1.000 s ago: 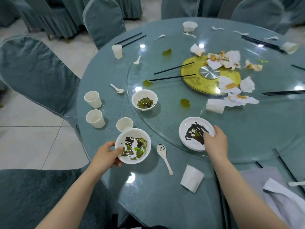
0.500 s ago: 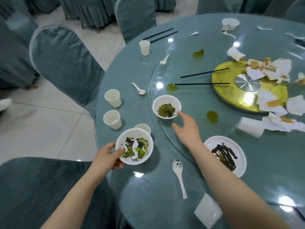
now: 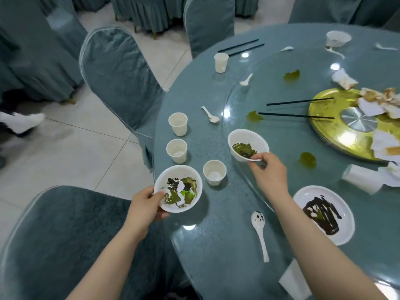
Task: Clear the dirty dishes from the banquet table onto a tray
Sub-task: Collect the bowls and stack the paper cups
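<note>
**Banquet table – surface check**

Round table [image 3: 216, 256], teal top w/ glass turntable [image 3: 281, 87]. On teal rim: three paper cups [image 3: 178, 124] in a cluster, stained spoon [image 3: 260, 233], smeared plate [image 3: 324, 213]. On glass: black chopsticks [image 3: 296, 115], gold hub [image 3: 337, 128] w/ crumpled napkins [image 3: 377, 102], green scraps.

Three cups [image 3: 178, 148] are standing at nine o'clock of the far bowl [image 3: 248, 144] — the plate [image 3: 324, 214] lying at four.
</note>
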